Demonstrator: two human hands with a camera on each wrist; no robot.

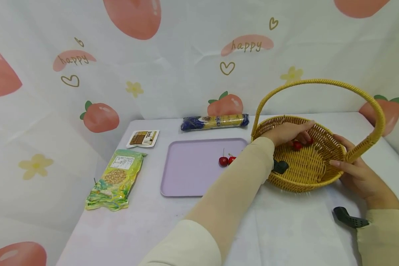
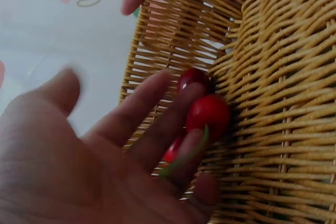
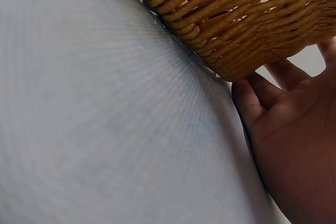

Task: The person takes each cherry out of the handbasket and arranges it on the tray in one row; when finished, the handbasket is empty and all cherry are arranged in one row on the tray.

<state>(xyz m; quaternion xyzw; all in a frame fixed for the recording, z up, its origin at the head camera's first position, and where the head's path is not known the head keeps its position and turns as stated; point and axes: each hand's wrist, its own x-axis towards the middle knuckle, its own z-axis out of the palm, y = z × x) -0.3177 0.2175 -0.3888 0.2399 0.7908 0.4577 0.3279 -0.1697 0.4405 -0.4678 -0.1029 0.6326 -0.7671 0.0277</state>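
Observation:
A yellow wicker basket point(image 1: 304, 166) with a tall arched handle stands on the right of the table. My left hand point(image 1: 287, 133) reaches down inside it, by the far wall. In the left wrist view its fingers are loosely extended among red cherries point(image 2: 209, 116), one with a green stem; the thumb stands apart. The fingers partly cover the cherries. My right hand point(image 1: 360, 179) grips the basket's right side near the foot of the handle, thumb over the rim and fingers outside. In the right wrist view, fingertips point(image 3: 249, 100) touch the basket's lower outer wall.
Left of the basket lies a lilac tray point(image 1: 189, 170) with cherries point(image 1: 223, 161) on it, partly hidden by my left forearm. Behind it is a blue-and-yellow pasta packet point(image 1: 216, 122). A flat white packet point(image 1: 143, 138) and a green-yellow bag point(image 1: 116, 179) lie at the left.

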